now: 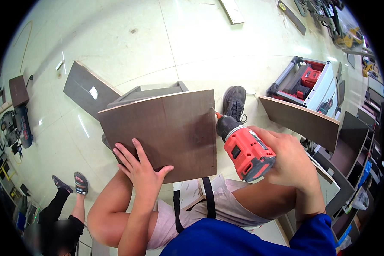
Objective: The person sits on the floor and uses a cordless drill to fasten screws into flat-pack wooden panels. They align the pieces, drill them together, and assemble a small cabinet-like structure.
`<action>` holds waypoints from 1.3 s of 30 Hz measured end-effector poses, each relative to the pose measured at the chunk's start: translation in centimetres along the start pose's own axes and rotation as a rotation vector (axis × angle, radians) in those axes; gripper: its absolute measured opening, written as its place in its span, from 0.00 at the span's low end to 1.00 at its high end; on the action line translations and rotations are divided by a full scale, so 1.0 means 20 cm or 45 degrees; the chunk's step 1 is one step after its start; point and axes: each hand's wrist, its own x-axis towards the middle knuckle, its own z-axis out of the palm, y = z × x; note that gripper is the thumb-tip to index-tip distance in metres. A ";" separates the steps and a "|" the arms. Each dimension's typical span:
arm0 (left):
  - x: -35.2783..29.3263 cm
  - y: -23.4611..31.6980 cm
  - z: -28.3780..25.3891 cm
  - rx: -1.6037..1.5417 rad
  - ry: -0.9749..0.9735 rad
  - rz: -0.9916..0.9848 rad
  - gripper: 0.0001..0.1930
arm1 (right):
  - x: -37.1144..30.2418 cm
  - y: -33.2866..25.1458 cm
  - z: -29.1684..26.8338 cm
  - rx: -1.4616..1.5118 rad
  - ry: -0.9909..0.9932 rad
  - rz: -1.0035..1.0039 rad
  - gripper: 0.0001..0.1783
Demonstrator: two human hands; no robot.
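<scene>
A dark brown wooden panel lies across the top of a grey frame-like piece in front of my knees. My left hand rests on the panel's near left part, fingers spread and flat. In my right hand is a red and black cordless drill, gripped at its far side. The drill points left, and its orange-red tip meets or nearly meets the panel's right edge near the far corner. Whether a screw sits at the tip is too small to tell.
Another brown board lies left of the piece. On the right, a board leans by a tool case with red tools. My black shoe stands beyond the drill. A person in sandals is at the lower left.
</scene>
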 end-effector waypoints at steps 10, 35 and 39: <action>0.00 0.00 -0.01 -0.004 -0.015 -0.017 0.72 | 0.00 -0.01 0.00 0.003 0.005 -0.013 0.38; 0.00 0.00 0.00 -0.001 0.018 0.016 0.72 | 0.01 -0.01 0.00 0.066 0.023 -0.015 0.38; 0.00 0.00 0.00 -0.006 0.006 0.011 0.72 | 0.01 -0.02 0.00 0.054 0.017 0.002 0.38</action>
